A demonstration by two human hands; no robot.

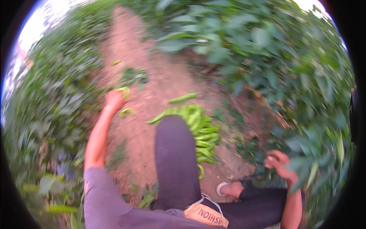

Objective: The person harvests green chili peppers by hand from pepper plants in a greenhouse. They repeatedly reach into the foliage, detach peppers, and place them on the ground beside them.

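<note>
My left hand is closed around a green pepper, low over the bare soil at the left. A curved green pepper lies just below that hand. A heap of long green peppers rests on the ground beside and beyond my bent knee, with one separate long pepper above it. My right hand is at the right beside leafy plants, its fingers curled; blur hides whether anything is between them.
Dense leafy plants line the left of the soil path, and more pepper plants crowd the right. A small weed and another green pepper are farther up the path. My knee rises in the middle.
</note>
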